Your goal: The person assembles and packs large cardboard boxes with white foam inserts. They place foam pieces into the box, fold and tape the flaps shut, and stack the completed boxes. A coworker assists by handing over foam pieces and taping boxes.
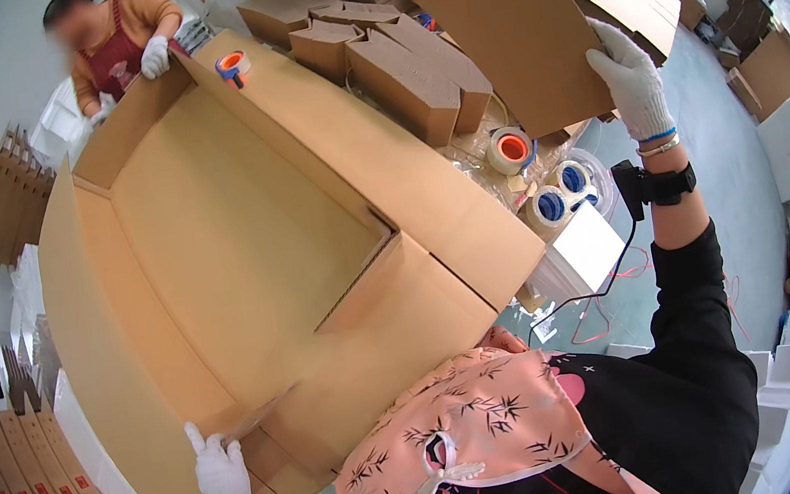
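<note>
A large open cardboard box lies in front of me, its side flaps folded outward. At its near left corner my left hand, in a white glove, pinches a small upright cardboard flap. My right hand, gloved too, is raised at the far right. Its thumb and fingers close round the edge of a big brown cardboard sheet, held tilted above the packing materials. A tape roll with an orange core rests on the box's far flap.
Across the box, a person in a red apron grips its far end with gloved hands. Folded cardboard pieces, an orange-cored tape roll and blue-cored tape rolls sit right of the box. Long cardboard strips stand at left.
</note>
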### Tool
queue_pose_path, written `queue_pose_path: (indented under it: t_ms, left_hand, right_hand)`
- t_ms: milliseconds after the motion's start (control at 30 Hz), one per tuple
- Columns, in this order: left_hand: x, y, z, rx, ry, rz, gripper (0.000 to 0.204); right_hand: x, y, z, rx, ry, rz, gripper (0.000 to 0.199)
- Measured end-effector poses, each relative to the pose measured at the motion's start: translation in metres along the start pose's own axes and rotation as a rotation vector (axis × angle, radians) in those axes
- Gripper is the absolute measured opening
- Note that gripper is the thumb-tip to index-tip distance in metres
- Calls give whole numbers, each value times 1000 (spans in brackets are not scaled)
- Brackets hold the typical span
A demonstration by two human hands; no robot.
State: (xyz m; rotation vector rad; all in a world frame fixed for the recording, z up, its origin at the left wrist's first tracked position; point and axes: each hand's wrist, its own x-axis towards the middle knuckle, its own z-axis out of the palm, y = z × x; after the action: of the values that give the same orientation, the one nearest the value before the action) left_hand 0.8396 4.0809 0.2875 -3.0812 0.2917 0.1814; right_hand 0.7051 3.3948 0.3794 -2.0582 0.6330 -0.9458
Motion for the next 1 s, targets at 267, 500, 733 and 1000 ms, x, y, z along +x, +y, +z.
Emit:
queue_pose_path:
  t_ms: [267,500,733,1000]
  left_hand:
    - [13,-26,20,-24,7,166,25]
    - [15,-23,19,-27,-28,225,29]
    - [10,-25,9,-115,-59,189,27]
    - [32,-1,-47,-72,286,490,36]
  right_hand:
    - [-59,-133,136,487,-314,-135,45]
    - [-74,-97,230,25,-855,-620,39]
    - [-74,-111,245,-143,-1206,-701,37]
    - [-103,-51,266,-206,-1375,-627,38]
